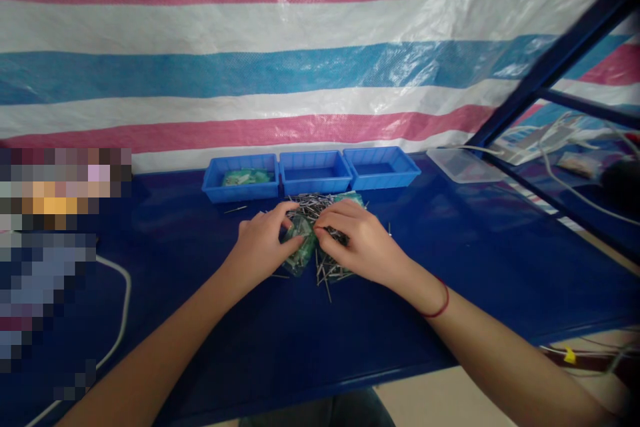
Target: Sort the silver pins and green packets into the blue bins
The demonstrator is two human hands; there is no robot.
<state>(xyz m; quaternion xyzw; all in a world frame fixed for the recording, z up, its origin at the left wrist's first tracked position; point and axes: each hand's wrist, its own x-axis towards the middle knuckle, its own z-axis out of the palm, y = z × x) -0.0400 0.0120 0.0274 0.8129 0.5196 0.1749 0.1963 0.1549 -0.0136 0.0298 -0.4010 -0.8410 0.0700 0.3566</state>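
Note:
A small clear-green plastic bag (300,255) lies on the blue table, with pale pieces showing through it. My left hand (265,237) curls round the bag's left side, thumb on top and index finger stretched over it. The fingers of my right hand (353,233) are pinched together at the bag's right edge; their tips partly hide what they grip. Beneath and around both hands spreads a heap of thin metal pins (327,272), like nails or rivets. Another green bag (350,198) shows behind my right hand.
Behind the heap stand three blue bins: the left bin (240,192) holds green bags, beside a middle bin (315,183) and a right bin (383,180). A clear plastic lid (465,165) lies farther right, near a blue metal frame (555,73). A white cable (127,287) runs at left.

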